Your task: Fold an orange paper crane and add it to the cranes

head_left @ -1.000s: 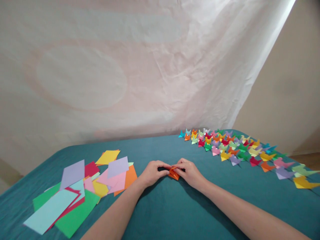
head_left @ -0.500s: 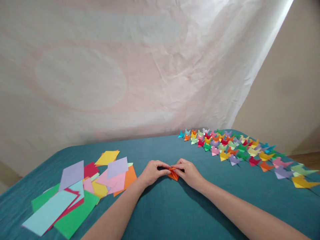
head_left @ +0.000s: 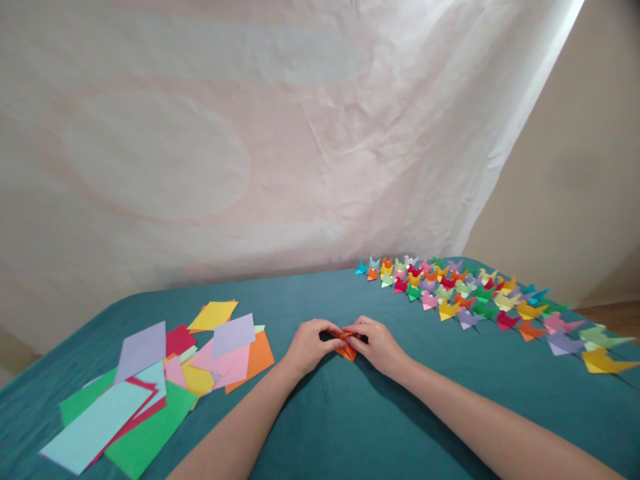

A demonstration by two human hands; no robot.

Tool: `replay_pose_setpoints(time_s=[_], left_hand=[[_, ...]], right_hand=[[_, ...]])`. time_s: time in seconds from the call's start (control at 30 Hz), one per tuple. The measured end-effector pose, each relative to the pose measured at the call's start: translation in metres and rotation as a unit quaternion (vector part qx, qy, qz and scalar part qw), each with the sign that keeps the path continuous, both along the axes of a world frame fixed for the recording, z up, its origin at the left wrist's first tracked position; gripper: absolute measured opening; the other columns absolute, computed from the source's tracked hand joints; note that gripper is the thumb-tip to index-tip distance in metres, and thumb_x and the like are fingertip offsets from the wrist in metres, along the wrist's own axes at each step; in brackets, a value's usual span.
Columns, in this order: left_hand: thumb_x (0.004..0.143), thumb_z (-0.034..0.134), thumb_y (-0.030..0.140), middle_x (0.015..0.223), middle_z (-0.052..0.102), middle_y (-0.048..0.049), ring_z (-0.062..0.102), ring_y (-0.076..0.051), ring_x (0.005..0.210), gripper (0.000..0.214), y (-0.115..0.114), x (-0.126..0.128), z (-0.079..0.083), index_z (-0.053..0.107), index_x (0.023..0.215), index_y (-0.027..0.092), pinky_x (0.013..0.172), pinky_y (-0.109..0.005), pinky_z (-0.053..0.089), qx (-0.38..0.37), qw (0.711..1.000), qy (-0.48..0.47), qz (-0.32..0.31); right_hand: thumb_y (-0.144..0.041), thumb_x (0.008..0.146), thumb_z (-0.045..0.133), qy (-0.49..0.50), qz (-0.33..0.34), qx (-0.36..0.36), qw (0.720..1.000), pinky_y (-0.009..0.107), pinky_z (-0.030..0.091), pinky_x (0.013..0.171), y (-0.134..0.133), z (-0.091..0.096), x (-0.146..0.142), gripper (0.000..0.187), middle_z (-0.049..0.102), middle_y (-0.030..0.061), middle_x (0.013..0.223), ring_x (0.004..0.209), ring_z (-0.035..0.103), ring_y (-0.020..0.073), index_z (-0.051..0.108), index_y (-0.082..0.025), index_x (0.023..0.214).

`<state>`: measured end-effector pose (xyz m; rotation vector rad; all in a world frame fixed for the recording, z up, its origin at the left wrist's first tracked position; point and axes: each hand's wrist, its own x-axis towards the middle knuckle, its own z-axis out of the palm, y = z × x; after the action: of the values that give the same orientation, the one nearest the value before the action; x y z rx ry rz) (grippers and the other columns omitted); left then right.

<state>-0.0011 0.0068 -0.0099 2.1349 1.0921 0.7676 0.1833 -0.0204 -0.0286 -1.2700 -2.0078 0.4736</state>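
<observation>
Slightly shifted since the earlier frame: our left hand point(head_left: 308, 345), edged inward toward our right hand point(head_left: 376, 347). Item, one folded orange paper point(head_left: 349, 353): centre of the table point(head_left: 320, 427), between our two hands, one pointed corner toward us. Left fingers: clamped on its left side, thumb below. Right fingers: clamped on its right side, tips nearly meeting the left ones; we cannot tell whether they touch. Item, loose coloured sheets, overlapping, to our left: lilac sheet point(head_left: 142, 351), pale blue sheet point(head_left: 97, 427), green sheet point(head_left: 154, 427), yellow sheet point(head_left: 214, 315), orange sheet point(head_left: 259, 353), others partly covered. Item, folded paper birds point(head_left: 469, 319), assorted colours, in slanting rows to our right. Behind the table, one pale hanging cloth point(head_left: 305, 160), creased.
</observation>
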Motion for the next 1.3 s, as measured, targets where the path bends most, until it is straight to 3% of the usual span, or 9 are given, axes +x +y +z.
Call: replay_pose_setpoints(time_s=[0.7,1.0,1.2,1.3], left_hand=[[0.069,0.070,0.031,0.083,0.068,-0.0018,0.060,-0.018,0.079,0.017,-0.001,0.003,-0.006,0.067,0.081,0.019,0.075,-0.027,0.044,0.054,0.998,0.025,0.008],[0.070,0.067,0.032,0.084,0.068,-0.0029,0.060,-0.018,0.080,0.018,-0.002,0.005,-0.006,0.068,0.083,0.019,0.075,-0.028,0.045,0.049,0.998,0.029,0.014],[0.066,0.066,0.020,0.084,0.067,-0.0020,0.059,-0.018,0.080,0.018,-0.001,0.006,-0.008,0.068,0.084,0.020,0.076,-0.027,0.045,0.048,0.998,0.035,0.022],[0.066,0.064,0.019,0.083,0.067,-0.0017,0.059,-0.018,0.080,0.018,-0.002,0.007,-0.008,0.068,0.083,0.020,0.076,-0.028,0.045,0.047,0.998,0.039,0.026]], right_hand=[[-0.028,0.085,0.054,-0.020,-0.024,-0.001,1.000,0.024,0.041,0.067,0.000,0.000,-0.004,0.019,0.061,0.0020,0.076,0.073,0.056,0.0153,0.072,-0.026,0.091],[-0.027,0.085,0.051,-0.014,-0.013,0.003,1.000,0.025,0.041,0.066,-0.012,0.012,-0.001,0.020,0.063,0.0027,0.076,0.070,0.056,0.0153,0.070,-0.023,0.093],[-0.038,0.074,0.063,-0.030,-0.074,0.017,0.997,0.026,0.040,0.064,-0.014,0.009,-0.007,0.020,0.063,0.0027,0.073,0.069,0.055,0.0166,0.063,-0.019,0.080],[-0.040,0.076,0.060,-0.038,-0.093,0.013,0.995,0.025,0.039,0.061,-0.011,0.006,-0.010,0.021,0.061,0.0021,0.070,0.066,0.054,0.0158,0.059,-0.019,0.076]])
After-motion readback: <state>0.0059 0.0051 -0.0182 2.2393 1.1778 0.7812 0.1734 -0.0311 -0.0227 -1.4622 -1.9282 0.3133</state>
